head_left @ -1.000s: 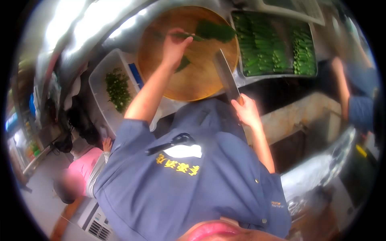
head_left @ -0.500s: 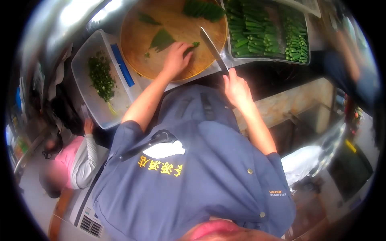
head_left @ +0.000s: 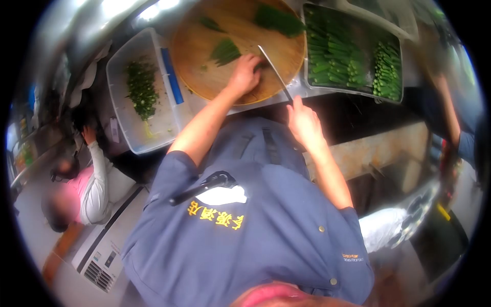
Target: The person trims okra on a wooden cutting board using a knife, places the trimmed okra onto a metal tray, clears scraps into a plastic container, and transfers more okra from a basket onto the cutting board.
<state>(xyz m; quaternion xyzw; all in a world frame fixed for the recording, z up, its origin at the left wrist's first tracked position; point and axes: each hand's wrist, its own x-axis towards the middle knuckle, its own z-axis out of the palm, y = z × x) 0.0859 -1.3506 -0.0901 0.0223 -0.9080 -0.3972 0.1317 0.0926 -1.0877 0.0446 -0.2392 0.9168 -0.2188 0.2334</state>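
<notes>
My left hand (head_left: 245, 75) rests low on the round wooden board (head_left: 209, 84), its fingers curled around a small green piece that is mostly hidden. In my right hand (head_left: 304, 123) is the handle of a knife (head_left: 276, 74), whose blade slants over the board's right part, apart from my left hand. Cut green vegetable pieces (head_left: 225, 52) lie just left of my left fingers. A larger row of green pieces (head_left: 279, 20) is at the board's upper right, and a small green bit (head_left: 210, 23) at its upper left.
A tray (head_left: 353, 91) of green pods stands right of the board. To the left is a clear plastic bin (head_left: 115, 97) with green trimmings (head_left: 142, 89). A person in pink (head_left: 84, 189) is at the far left; another person's arm (head_left: 447, 107) shows at the right.
My left hand has come down from the board's upper left to its lower edge, and green pieces now lie beside it. The knife stays in my right hand, its blade turned more edge-on.
</notes>
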